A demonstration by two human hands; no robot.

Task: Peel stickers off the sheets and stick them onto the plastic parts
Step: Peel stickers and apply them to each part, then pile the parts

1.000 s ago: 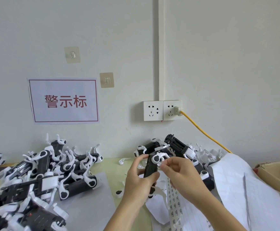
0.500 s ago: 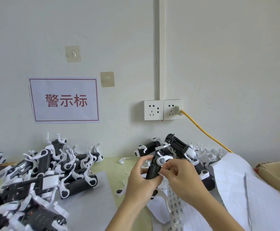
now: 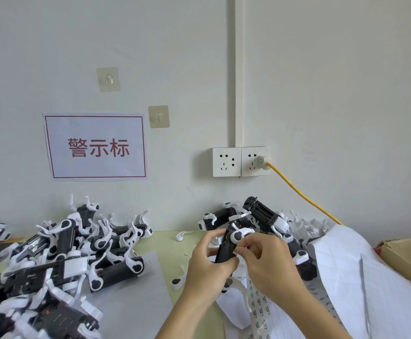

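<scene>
My left hand grips a black and white plastic part upright above the table, thumb on its front side. My right hand is at the part's right side, with thumb and fingertips pinched together against its black body. Whether a sticker sits under those fingertips is hidden. A strip of small stickers lies on the table just below both hands, on top of white backing sheets.
A large heap of black and white parts fills the left of the table. A second heap lies behind my hands by the wall. A cardboard box stands at the right edge. A yellow cable runs from the wall socket.
The held part has dropped slightly. My right hand has moved from the part's white top down to its black body, fingers pinched there.
</scene>
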